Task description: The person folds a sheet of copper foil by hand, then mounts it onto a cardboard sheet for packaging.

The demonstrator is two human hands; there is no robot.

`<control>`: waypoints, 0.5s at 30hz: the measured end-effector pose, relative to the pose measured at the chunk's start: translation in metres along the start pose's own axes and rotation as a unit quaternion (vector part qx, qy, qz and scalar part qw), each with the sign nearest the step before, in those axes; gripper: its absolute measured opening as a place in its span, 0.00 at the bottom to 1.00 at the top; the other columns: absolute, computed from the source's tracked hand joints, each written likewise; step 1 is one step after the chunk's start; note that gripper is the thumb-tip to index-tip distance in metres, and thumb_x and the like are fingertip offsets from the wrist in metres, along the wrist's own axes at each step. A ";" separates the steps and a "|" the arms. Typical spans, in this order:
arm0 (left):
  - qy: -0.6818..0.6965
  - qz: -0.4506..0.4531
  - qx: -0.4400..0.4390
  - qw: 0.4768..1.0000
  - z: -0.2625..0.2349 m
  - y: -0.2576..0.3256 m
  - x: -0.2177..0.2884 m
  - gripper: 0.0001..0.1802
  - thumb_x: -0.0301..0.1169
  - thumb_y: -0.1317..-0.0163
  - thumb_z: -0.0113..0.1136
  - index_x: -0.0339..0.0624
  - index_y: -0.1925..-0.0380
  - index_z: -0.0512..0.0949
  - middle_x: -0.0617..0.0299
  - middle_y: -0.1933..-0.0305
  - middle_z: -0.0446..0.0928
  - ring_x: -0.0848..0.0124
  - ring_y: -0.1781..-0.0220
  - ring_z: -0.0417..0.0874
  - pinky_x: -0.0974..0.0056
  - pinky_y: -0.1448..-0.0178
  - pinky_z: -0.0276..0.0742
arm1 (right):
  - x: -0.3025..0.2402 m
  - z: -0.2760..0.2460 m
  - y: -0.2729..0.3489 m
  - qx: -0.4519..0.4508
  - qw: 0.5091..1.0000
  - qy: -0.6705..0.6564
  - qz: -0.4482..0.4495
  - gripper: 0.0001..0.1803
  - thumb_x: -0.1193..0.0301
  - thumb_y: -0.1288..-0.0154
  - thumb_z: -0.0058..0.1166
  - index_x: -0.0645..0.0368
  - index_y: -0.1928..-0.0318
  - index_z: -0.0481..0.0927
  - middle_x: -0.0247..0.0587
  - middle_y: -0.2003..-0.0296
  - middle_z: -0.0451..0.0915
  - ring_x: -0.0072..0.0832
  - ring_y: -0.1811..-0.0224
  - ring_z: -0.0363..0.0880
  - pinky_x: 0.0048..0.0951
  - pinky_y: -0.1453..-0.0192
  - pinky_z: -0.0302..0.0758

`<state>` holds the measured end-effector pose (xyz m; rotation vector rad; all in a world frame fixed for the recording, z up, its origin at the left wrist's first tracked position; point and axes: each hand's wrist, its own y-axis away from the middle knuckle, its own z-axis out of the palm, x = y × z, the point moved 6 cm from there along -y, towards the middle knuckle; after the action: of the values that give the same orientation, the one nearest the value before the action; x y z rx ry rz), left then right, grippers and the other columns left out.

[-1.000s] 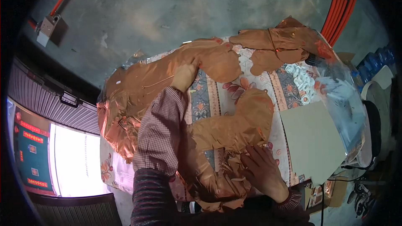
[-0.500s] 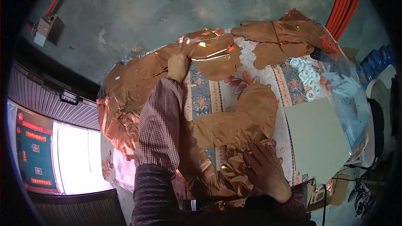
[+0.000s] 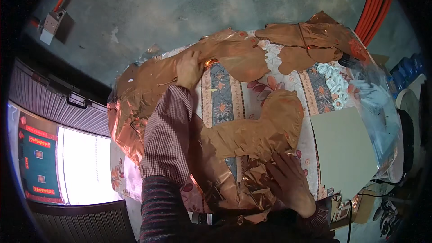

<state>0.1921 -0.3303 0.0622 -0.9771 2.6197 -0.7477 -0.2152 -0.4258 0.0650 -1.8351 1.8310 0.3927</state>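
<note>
Left hand [image 3: 189, 69]: far copper foil [image 3: 164, 69] beneath bent fingers [image 3: 194, 57], pinch unclear | Right hand [image 3: 292, 183]: near copper foil [image 3: 252, 137] under slightly spread fingers

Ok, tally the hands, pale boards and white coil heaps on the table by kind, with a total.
Hands: 2 (left hand, right hand, both on copper foil)
Board: 1
White heap: 1
Total: 4
</note>
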 end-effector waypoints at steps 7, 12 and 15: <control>0.038 -0.024 0.019 0.999 -0.024 0.042 -0.077 0.16 0.28 0.46 0.59 0.40 0.56 0.77 0.50 0.53 0.77 0.50 0.54 0.79 0.51 0.53 0.76 | -0.002 -0.002 -0.001 0.008 1.000 -0.006 0.003 0.25 0.68 0.45 0.63 0.61 0.47 0.76 0.52 0.42 0.71 0.49 0.36 0.64 0.49 0.32 0.58; 0.036 -0.047 0.023 0.998 -0.044 0.055 -0.112 0.12 0.28 0.43 0.57 0.41 0.59 0.79 0.49 0.59 0.79 0.49 0.58 0.80 0.54 0.57 0.77 | 0.001 0.001 0.001 -0.003 1.000 -0.013 0.010 0.26 0.68 0.47 0.64 0.61 0.47 0.75 0.50 0.41 0.69 0.49 0.35 0.63 0.49 0.31 0.58; 0.017 -0.025 0.000 1.000 -0.052 0.054 -0.107 0.13 0.27 0.43 0.54 0.40 0.58 0.79 0.48 0.59 0.79 0.49 0.58 0.80 0.53 0.56 0.77 | 0.001 0.000 0.000 -0.010 1.000 -0.011 0.013 0.26 0.68 0.47 0.64 0.60 0.46 0.75 0.50 0.40 0.69 0.48 0.34 0.62 0.49 0.31 0.57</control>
<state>0.2224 -0.2045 0.0815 -1.0426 2.6329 -0.7826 -0.2156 -0.4269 0.0643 -1.8150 1.8445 0.4410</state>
